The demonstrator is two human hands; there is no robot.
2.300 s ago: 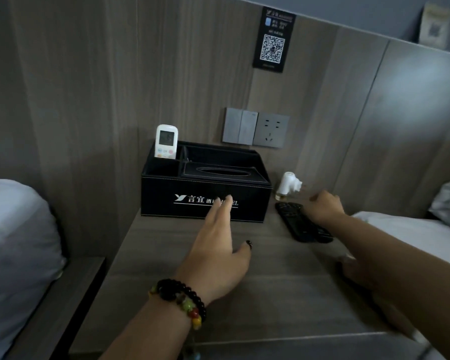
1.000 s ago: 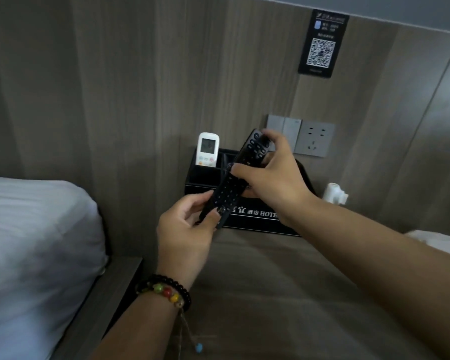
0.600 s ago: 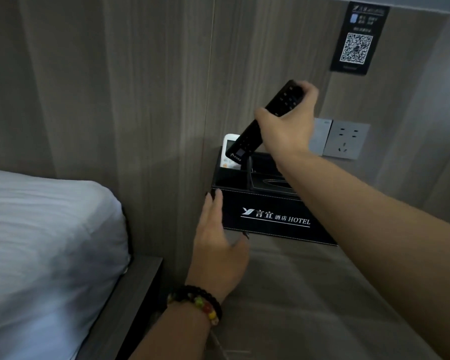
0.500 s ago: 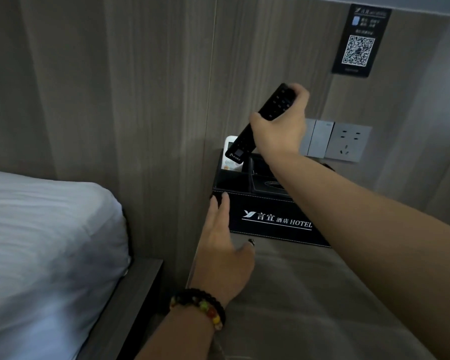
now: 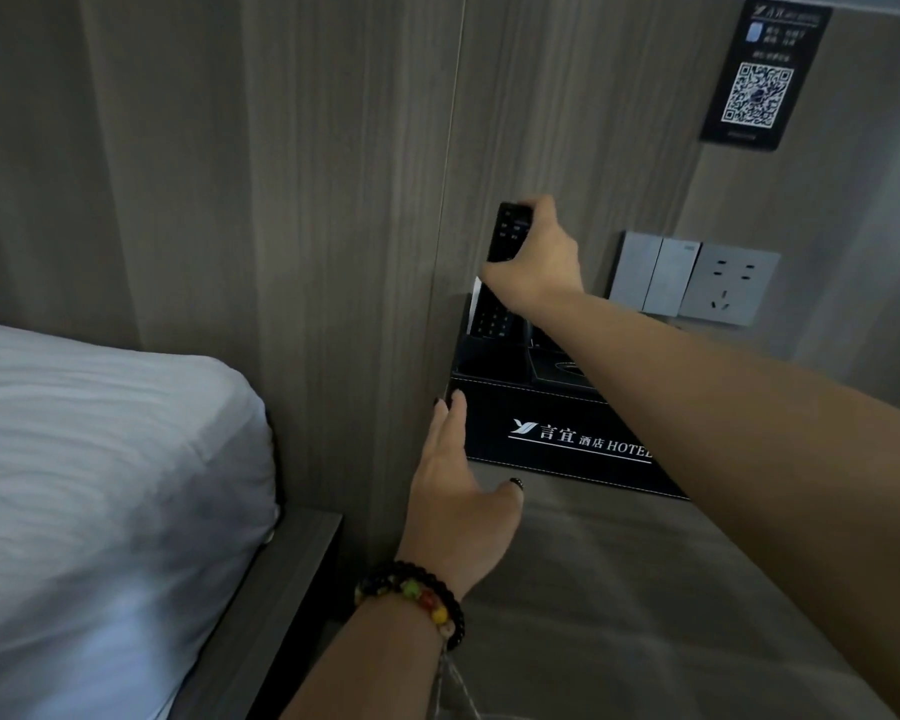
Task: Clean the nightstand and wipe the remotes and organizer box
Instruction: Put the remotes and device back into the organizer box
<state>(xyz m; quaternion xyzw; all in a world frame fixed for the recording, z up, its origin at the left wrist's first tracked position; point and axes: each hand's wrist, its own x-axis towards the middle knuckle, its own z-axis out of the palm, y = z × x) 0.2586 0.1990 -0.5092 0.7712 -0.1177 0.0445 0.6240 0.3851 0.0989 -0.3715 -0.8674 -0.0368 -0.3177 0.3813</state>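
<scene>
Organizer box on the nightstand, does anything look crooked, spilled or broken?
Nothing stands out. The organizer box sits flat, the right hand holds the black remote upright in its left slot, and the left hand steadies its corner.

Right hand [image 5: 536, 262] raised, fingers curled, left hand [image 5: 453, 491] flat, outstretched

The right grip [image 5: 533, 262] covers the slim black remote's [image 5: 510, 232] middle; behind it only an edge of the white remote [image 5: 475, 298] shows. The black leather organizer box [image 5: 557, 433] is partly hidden under the forearm.
</scene>
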